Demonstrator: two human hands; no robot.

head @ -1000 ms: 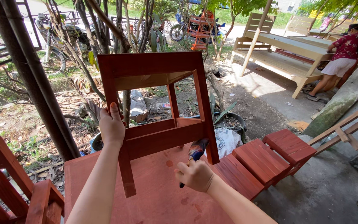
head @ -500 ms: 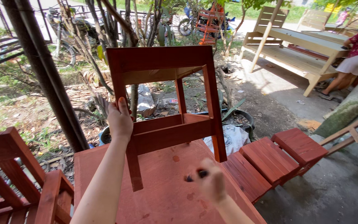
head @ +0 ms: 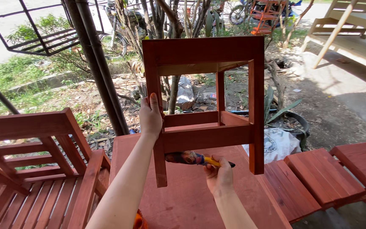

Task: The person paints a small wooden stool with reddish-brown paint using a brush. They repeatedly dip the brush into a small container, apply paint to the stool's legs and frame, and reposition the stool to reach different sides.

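Head view: left hand (head: 151, 116) grips one leg of a red-brown square wooden stool (head: 206, 106), held lifted above a red-brown painted wooden tabletop (head: 191, 199). Right hand (head: 219, 176), just below the stool's lower rail, closes around a yellow-handled paintbrush (head: 195, 159) touching that rail.

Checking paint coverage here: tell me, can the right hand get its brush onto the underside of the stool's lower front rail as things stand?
Probably yes. The right hand holds the paintbrush just beneath that rail, nothing between them, while the left hand holds the stool up.
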